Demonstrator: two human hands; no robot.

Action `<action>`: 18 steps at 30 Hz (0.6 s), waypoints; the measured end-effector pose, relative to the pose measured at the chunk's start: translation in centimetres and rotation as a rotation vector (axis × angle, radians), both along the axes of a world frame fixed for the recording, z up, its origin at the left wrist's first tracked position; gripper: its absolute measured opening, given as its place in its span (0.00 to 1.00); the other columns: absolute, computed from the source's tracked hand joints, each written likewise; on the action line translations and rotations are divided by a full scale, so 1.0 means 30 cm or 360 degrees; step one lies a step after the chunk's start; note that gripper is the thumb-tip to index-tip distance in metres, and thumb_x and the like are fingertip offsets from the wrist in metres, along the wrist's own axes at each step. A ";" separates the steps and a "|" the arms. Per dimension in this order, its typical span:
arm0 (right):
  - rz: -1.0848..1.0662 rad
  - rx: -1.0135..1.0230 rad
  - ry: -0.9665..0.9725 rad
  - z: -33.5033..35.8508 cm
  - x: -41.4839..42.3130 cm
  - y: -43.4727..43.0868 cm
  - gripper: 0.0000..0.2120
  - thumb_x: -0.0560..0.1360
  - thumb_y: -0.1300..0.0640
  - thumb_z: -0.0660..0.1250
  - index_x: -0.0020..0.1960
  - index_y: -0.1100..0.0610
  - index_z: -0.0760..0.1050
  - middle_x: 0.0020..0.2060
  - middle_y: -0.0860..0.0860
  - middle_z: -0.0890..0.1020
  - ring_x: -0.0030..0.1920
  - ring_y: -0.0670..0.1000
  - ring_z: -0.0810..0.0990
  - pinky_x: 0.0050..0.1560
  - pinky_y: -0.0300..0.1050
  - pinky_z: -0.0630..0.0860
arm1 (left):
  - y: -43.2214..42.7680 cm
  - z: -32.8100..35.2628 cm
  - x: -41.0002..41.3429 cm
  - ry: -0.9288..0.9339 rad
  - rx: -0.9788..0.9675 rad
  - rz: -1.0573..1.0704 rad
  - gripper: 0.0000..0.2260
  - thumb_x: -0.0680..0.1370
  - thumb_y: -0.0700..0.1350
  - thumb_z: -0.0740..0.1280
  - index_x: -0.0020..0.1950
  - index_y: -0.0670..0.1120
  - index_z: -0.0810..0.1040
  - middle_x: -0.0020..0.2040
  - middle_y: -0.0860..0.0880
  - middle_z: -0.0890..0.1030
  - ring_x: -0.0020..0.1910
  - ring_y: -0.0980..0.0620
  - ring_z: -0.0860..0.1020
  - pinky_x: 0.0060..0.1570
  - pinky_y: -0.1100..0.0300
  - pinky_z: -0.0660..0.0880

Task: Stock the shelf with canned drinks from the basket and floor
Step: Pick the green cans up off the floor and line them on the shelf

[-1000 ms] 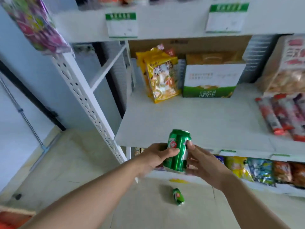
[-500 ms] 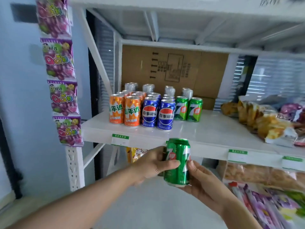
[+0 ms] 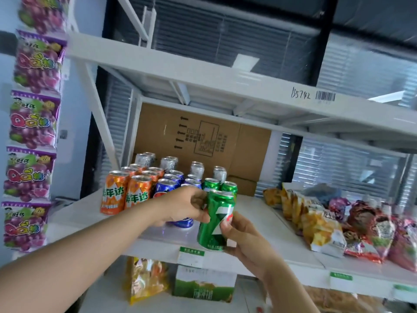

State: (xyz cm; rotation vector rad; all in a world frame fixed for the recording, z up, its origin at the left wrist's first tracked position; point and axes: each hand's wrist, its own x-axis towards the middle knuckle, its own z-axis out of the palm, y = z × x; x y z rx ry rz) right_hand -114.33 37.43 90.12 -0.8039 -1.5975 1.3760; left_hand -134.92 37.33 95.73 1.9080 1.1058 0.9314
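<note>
A green aluminium drink can with a white and red logo (image 3: 215,222) is held in the air between both hands, at the front edge of the white metal shelf board (image 3: 257,213). Its long axis runs nearly upright, the silver-rimmed top end upward and leaning a little to the right, the base down at the level of the shelf's front lip, just beside a green-and-white price label (image 3: 191,256). The left hand (image 3: 184,206) pinches the can's upper left side with thumb and curled fingers; the right hand (image 3: 244,236) grips its lower right side, thumb across the front and fingers wrapped under near the base. Just behind the held can two more green cans (image 3: 229,188) stand upright on the shelf, with blue cans (image 3: 168,187) to their left, orange cans (image 3: 125,195) further left, and silver cans (image 3: 196,169) in the rear row. A brown cardboard box (image 3: 203,136) stands against the back of the shelf. Crinkled snack bags in yellow and red (image 3: 325,227) lie on the right part of the same board. A strip of purple grape-candy packets (image 3: 31,118) hangs down the left upright. On the board below sit a yellow snack bag (image 3: 146,279) and a green-and-white carton (image 3: 203,286).
</note>
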 end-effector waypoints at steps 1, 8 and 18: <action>-0.0051 0.0043 -0.0058 -0.004 0.004 0.020 0.25 0.71 0.49 0.72 0.67 0.52 0.73 0.61 0.53 0.81 0.62 0.56 0.79 0.66 0.61 0.72 | 0.018 0.005 0.011 0.0151 0.0091 0.0066 0.21 0.71 0.35 0.75 0.61 0.50 0.77 0.57 0.53 0.82 0.53 0.58 0.80 0.55 0.65 0.76; -0.0376 0.0310 -0.0256 -0.055 0.021 0.100 0.15 0.78 0.56 0.67 0.63 0.47 0.74 0.54 0.50 0.82 0.57 0.50 0.80 0.57 0.43 0.78 | 0.103 -0.001 0.116 0.0655 0.0455 0.0204 0.30 0.74 0.36 0.72 0.73 0.53 0.68 0.66 0.52 0.75 0.58 0.53 0.78 0.60 0.54 0.76; -0.0655 0.0341 -0.0205 -0.105 -0.004 0.157 0.18 0.79 0.63 0.64 0.66 0.50 0.68 0.52 0.46 0.81 0.45 0.38 0.81 0.40 0.33 0.78 | 0.186 0.076 0.219 0.0998 0.0705 0.0250 0.13 0.77 0.47 0.69 0.40 0.39 0.84 0.36 0.47 0.81 0.40 0.47 0.79 0.48 0.55 0.75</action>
